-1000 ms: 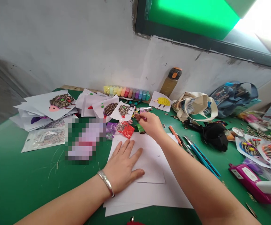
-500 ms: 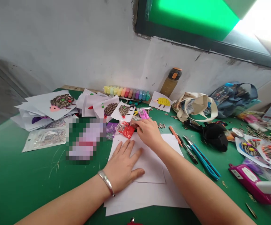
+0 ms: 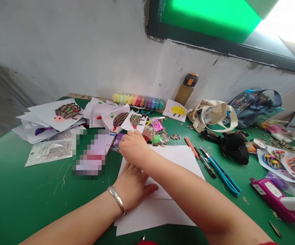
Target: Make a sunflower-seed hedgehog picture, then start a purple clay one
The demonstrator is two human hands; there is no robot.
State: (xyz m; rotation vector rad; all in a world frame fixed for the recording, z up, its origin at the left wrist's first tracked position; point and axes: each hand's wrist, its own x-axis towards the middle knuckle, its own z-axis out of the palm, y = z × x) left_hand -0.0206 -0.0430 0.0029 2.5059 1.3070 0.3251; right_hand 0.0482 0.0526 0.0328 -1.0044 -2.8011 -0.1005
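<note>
Left hand [image 3: 131, 187] flat on paper [image 3: 173, 160] (right hand [image 3: 133, 147] curled at purple packet [image 3: 118, 141])

Bare forearms [image 3: 68, 219]; wide patterned silver bangle [image 3: 116, 200] on left wrist [image 3: 125, 194].

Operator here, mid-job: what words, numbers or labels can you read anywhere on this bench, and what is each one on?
"33": on a white card at the edge of the pixelated patch.
White oval label on the magenta case: too small to read.
Pixelated patch: blurred, unreadable.
Nothing else is legible.
</note>
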